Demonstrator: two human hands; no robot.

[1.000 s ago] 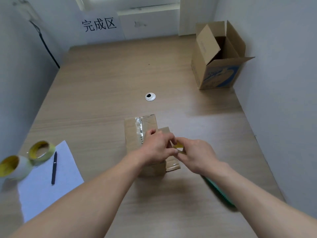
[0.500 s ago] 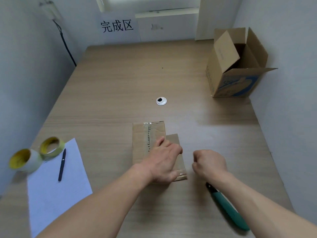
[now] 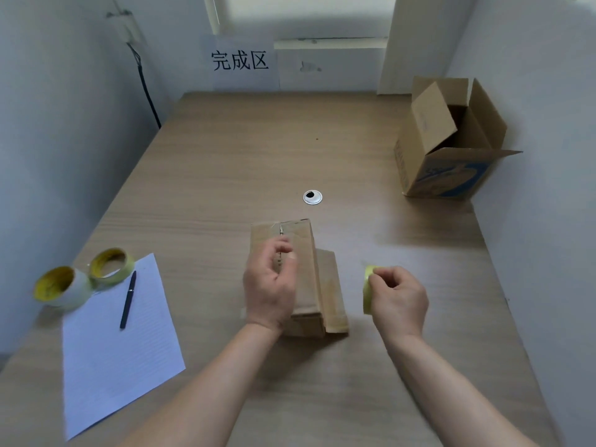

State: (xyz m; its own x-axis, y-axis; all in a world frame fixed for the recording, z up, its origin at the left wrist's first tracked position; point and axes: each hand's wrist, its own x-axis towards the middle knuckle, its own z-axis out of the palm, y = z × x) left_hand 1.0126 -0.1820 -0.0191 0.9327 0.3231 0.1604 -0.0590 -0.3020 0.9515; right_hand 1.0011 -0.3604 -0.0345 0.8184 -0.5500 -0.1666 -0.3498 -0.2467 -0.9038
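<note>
The right hand [image 3: 398,296] grips a small yellow-green roll of tape [image 3: 368,290]. Fingers and thumb curl round it, and the roll stands on edge at the hand's left side. The left hand [image 3: 269,285] is over the small cardboard box [image 3: 304,243], its fingers [image 3: 283,245] loosely curled with thumb and forefinger close together. Blur hides whether they pinch anything.

The box lies in the middle of the near half of the wooden table [image 3: 225,175], its long side running away from the person. A taped seam [image 3: 281,230] runs along its top. A side flap [image 3: 332,285] lies folded out low on the box's right, between the box and the right hand. The roll of tape is near the box, to its right, and apart from it.

Near the table's left edge, a white-sided tape roll [image 3: 54,287] and a yellowish tape roll [image 3: 111,264] sit touching each other. Beside them is a white sheet of paper [image 3: 122,350] with a black pen [image 3: 128,300] lying on it. Beyond the box is a round cable grommet [image 3: 312,197]. An open carton [image 3: 451,169] with raised flaps stands in the far right corner by the wall. A paper sign [image 3: 240,61] with three Chinese characters hangs on the back wall.
</note>
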